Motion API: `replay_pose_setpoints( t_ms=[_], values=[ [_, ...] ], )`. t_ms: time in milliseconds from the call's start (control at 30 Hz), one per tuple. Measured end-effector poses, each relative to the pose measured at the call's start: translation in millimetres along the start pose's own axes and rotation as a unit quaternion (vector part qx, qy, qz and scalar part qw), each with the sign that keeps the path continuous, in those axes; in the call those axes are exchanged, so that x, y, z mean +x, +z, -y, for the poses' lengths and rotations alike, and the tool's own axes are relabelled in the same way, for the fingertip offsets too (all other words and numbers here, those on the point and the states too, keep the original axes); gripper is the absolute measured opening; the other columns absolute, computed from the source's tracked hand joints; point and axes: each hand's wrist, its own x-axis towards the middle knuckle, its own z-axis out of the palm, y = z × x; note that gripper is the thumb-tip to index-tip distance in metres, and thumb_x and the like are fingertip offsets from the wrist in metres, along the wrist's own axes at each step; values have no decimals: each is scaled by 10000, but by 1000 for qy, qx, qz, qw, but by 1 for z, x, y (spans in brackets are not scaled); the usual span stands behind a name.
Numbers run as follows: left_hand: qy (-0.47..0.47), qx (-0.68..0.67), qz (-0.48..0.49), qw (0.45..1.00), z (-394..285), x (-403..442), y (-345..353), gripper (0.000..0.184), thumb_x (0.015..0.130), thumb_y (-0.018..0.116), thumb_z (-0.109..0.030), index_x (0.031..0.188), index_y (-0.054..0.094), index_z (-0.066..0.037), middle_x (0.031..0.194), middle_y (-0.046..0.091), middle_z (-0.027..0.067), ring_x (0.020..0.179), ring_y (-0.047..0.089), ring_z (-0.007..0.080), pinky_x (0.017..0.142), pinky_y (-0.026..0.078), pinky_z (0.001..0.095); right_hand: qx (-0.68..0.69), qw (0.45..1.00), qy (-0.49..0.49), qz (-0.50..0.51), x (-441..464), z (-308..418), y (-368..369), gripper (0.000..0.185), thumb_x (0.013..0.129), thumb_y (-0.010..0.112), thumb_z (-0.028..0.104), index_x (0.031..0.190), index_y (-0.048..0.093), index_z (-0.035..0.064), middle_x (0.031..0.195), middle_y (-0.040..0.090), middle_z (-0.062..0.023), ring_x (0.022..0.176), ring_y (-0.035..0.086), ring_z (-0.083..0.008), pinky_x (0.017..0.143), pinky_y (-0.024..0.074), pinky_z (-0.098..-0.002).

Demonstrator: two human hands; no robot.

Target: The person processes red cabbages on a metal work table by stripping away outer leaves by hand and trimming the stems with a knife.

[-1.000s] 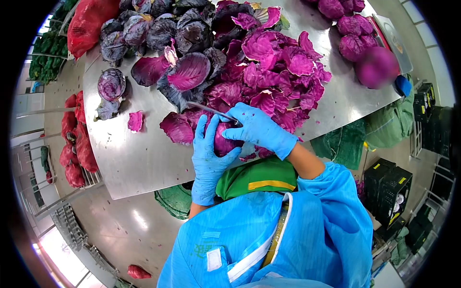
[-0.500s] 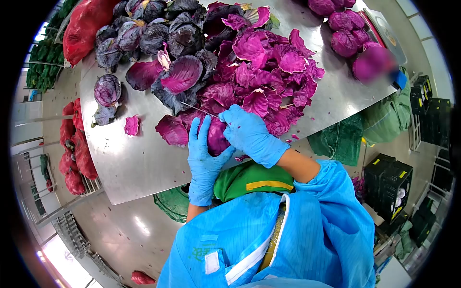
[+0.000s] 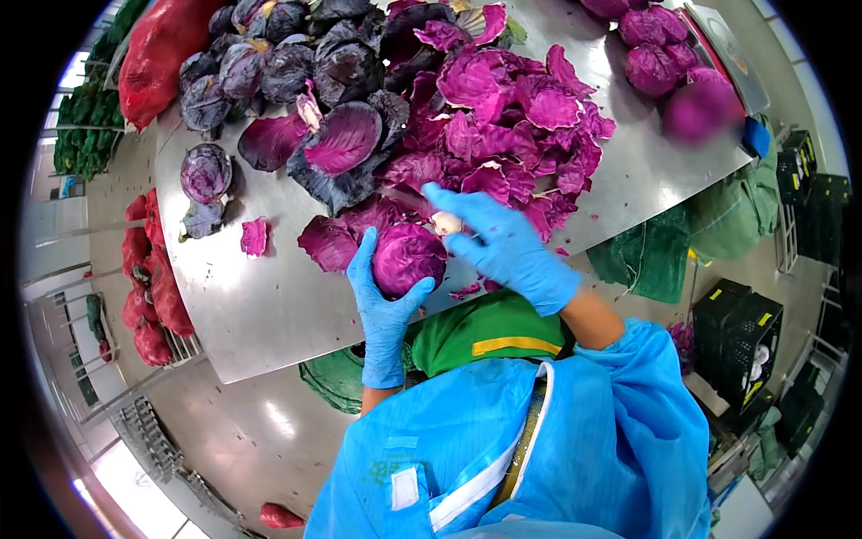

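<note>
My left hand [image 3: 382, 310] is curled around the near left side of a round, glossy red cabbage [image 3: 409, 260], thumb and fingers against it, on the steel table. Just right of it, my right hand [image 3: 512, 247] holds a thin knife, whose blade is blurred over the leaves. A small cream-coloured piece [image 3: 445, 223] shows between the right thumb and fingers; whether it is cut stalk or part of the knife, I cannot tell. Loose purple leaves [image 3: 512, 117] are heaped beyond both hands. A single loose leaf [image 3: 325, 243] lies left of the cabbage.
Dark untrimmed cabbages [image 3: 346, 65] are piled at the table's far left, beside a red mesh sack [image 3: 162, 63]. Smooth purple cabbages [image 3: 651, 70] stand at the far right. Black crates [image 3: 736, 337] and green sacks [image 3: 732, 220] are right of the steel table [image 3: 260, 314].
My right hand has moved right, away from the cabbage top, and its fingers have loosened. More of the cabbage shows, and my left hand has shifted to its side.
</note>
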Motion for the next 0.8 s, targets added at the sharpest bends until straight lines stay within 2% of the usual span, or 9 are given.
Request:
replay_pose_setpoints(
  t_ms=[100, 233, 333, 433, 533, 567, 667, 767, 800],
  values=[
    [20, 18, 5, 1000, -2, 2, 9, 1027, 573, 904, -271, 1429, 382, -47, 1369, 428, 141, 1253, 425, 286, 1086, 349, 406, -22, 993, -25, 113, 4, -9, 23, 580, 838, 671, 163, 1387, 488, 131, 1247, 567, -121, 1147, 556, -268, 958, 477, -363],
    [25, 64, 4, 998, -14, 4, 12, 1011, 580, 897, -265, 1423, 387, -44, 1387, 421, 141, 1264, 416, 288, 1093, 339, 408, -73, 997, -5, 26, -10, -2, 34, 452, 835, 681, 185, 1264, 566, 100, 1143, 571, -122, 1067, 581, -278, 886, 504, -375],
    [39, 84, 20, 995, -10, 9, 9, 1010, 576, 895, -262, 1423, 387, -49, 1391, 419, 140, 1273, 406, 288, 1098, 332, 411, -133, 988, 60, 52, -6, 9, 32, 374, 831, 688, 169, 1181, 592, 81, 1112, 571, -111, 1001, 598, -250, 826, 507, -350],
    [37, 57, 39, 997, -7, 12, 8, 1023, 573, 896, -270, 1430, 379, -58, 1396, 416, 138, 1277, 403, 289, 1102, 329, 416, 52, 995, 79, 35, 2, -5, 27, 312, 841, 690, 151, 1130, 607, 69, 1037, 585, -94, 923, 608, -199, 780, 498, -327],
    [13, 30, 42, 999, -7, 11, 8, 1030, 579, 893, -274, 1439, 367, -64, 1404, 409, 139, 1280, 403, 291, 1105, 329, 416, 117, 988, 91, 42, 3, -14, 21, 271, 862, 682, 138, 1110, 614, 53, 987, 601, -71, 888, 600, -154, 786, 485, -321],
    [10, 37, 45, 998, -7, 11, 8, 1029, 585, 890, -275, 1443, 362, -67, 1411, 403, 139, 1287, 399, 291, 1108, 326, 417, 97, 993, 71, 21, 2, -20, 23, 258, 879, 666, 126, 1114, 615, 33, 978, 646, -45, 814, 607, -115, 710, 505, -290],
    [1, 15, 45, 999, -6, 10, 7, 1020, 593, 889, -275, 1442, 363, -66, 1410, 402, 141, 1285, 406, 290, 1104, 333, 413, 304, 919, 251, -17, -2, -2, 16, 193, 883, 658, 91, 1047, 594, 11, 979, 671, -66, 810, 641, -139, 684, 524, -270],
    [-84, -163, 9, 983, 6, 7, 3, 993, 635, 872, -238, 1451, 338, -50, 1420, 414, 122, 1259, 447, 257, 1093, 355, 399, 346, 896, 218, -175, -7, -22, -12, 194, 904, 620, 82, 1086, 598, 20, 963, 680, -48, 522, 545, -57, 453, 476, -218],
    [-125, -237, 5, 963, 5, 7, 0, 987, 646, 864, -220, 1455, 326, -46, 1428, 410, 115, 1263, 446, 249, 1093, 357, 395, 318, 897, 231, -202, -7, -23, -32, 282, 903, 615, 86, 1179, 593, 29, 1027, 665, -60, 635, 592, -89, 554, 517, -248]
  ],
)
